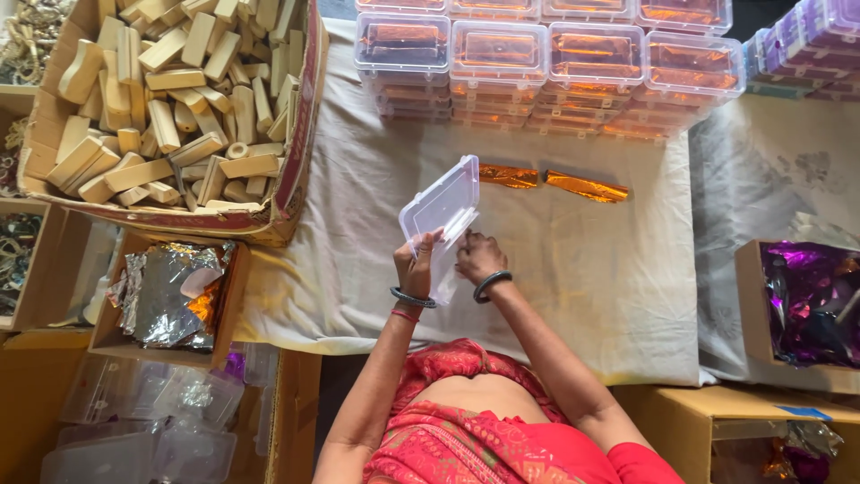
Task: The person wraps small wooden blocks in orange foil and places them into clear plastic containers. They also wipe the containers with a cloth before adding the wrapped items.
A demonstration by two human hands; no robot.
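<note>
1. Clear plastic box (441, 211), rectangular and empty, held up over the pale cloth (582, 269), tilted with one corner pointing up and away from the body.
2. Left hand (415, 266) grips the box's lower near edge, fingers curled round it, thumb on top. Dark bangle and a thin red thread at that wrist.
3. Right hand (479, 257) sits just beside the left, knuckles up, fingers tucked against the lower right side of the box. Touching it; how tightly it grips, cannot tell. Dark bangle at that wrist too.
4. Two orange foil-wrapped bars (551, 182) lie on the cloth just beyond the box, end to end, apart from both hands.
5. Further back: stacked clear boxes (546, 67) in rows, each showing orange foil inside.
6. Upper left: cardboard carton (300, 134) heaped with pale wooden blocks (170, 99).
7. Lower left: small carton with crumpled silver foil sheets (166, 291); below it, loose empty clear boxes (143, 421).
8. Right edge: carton of purple foil (811, 300).
</note>
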